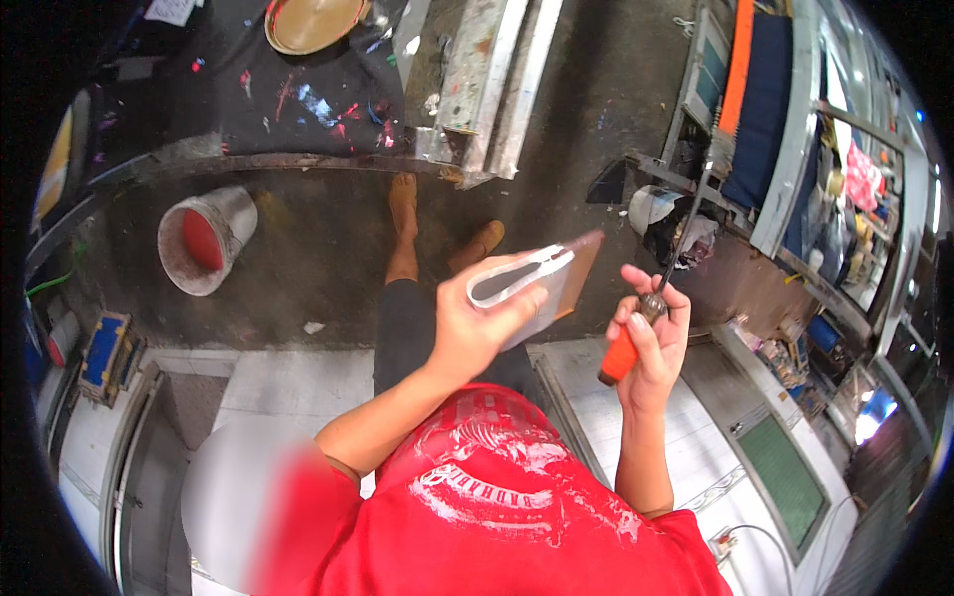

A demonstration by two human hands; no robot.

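Note:
My left hand [471, 333] is wrapped around a squeegee [543, 316]. Its pale metal handle shows a hollow, looped end, and a brownish blade sticks out at the far right side. To the right, my right hand [656, 348] grips a screwdriver [621, 356] by its orange handle, with the fingers partly curled. The long, thin shaft points away and up to the right. Squeegee and screwdriver are apart from each other.
A dark, ink-stained table [308, 129] spans the far left, with a round tan lid [313, 22] on it. Below stands a white bucket [243, 214] with red inside. Metal rails [512, 89] lie at the far middle. Metal racks [795, 139] line the right.

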